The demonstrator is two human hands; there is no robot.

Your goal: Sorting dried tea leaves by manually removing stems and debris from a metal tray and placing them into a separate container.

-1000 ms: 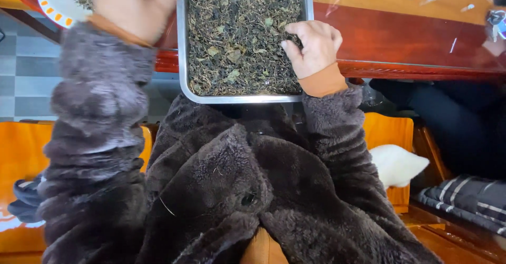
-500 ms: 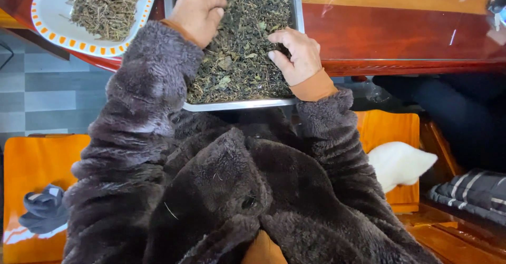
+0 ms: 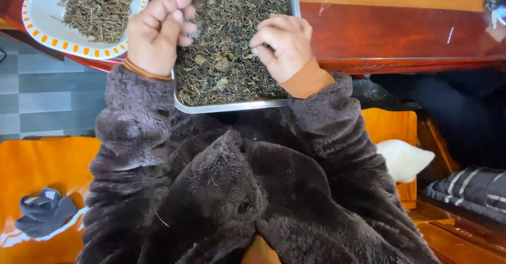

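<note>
Bright even daylight, soft shadows, glare on tabletop (image 3: 400,29), sharp focus

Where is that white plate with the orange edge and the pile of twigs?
In the head view the white plate sits at the upper left on the table edge, just left of the metal tray of dried leaves, beside the left hand.

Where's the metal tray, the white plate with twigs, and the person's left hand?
metal tray (image 3: 232,106), head view, on its near rim.
white plate (image 3: 39,16), head view, on a bare patch by the orange-dotted edge.
left hand (image 3: 155,35), head view, on the back of the hand.
</note>
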